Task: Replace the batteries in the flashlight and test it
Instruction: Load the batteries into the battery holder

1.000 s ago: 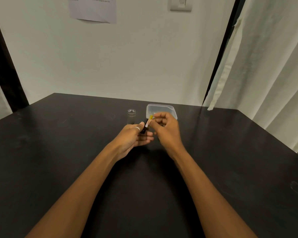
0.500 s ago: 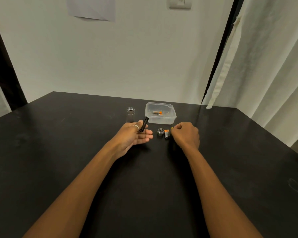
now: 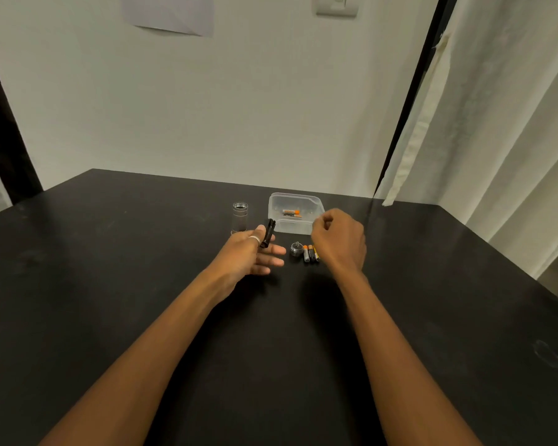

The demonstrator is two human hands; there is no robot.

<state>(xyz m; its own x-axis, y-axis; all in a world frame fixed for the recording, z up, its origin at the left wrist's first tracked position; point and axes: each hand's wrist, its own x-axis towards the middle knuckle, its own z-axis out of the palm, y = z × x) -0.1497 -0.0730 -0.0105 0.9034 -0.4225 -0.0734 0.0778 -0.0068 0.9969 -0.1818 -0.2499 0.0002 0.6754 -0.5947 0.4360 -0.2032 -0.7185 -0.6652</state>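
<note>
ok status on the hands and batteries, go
Left hand holds black battery holder. Right hand empty, over loose batteries. Nothing in the way.

Black table (image 3: 110, 252) against white wall (image 3: 239, 107), curtain (image 3: 496, 123) right.

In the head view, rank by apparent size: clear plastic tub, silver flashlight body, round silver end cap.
1. Clear plastic tub
2. Upright silver flashlight body
3. Round silver end cap
All lie at similar depth, so the ranking looks reliable.

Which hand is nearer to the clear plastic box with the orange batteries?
The right hand: it hovers at the clear plastic box's front right corner. The left hand, holding the black battery holder, is nearer the person, left of the box.
</note>
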